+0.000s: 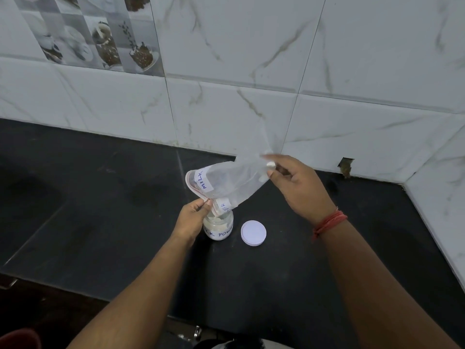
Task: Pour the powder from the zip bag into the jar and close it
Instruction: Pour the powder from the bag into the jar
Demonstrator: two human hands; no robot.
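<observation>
While L hand (192, 217) pinches zip bag (231, 182) mouth over jar (219, 227), R hand (297, 187) fingers grip its raised bottom; lid (253, 233) just beside jar, table (100, 210) w/ open room left.

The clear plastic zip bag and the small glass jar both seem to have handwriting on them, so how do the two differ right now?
The clear plastic zip bag is held tipped in the air by both hands, while the small glass jar stands upright on the black counter. The bag looks almost empty; the jar holds pale powder. The bag is soft and crumpled, the jar rigid and round. Both carry white labels with blue handwriting, and both are open.
</observation>
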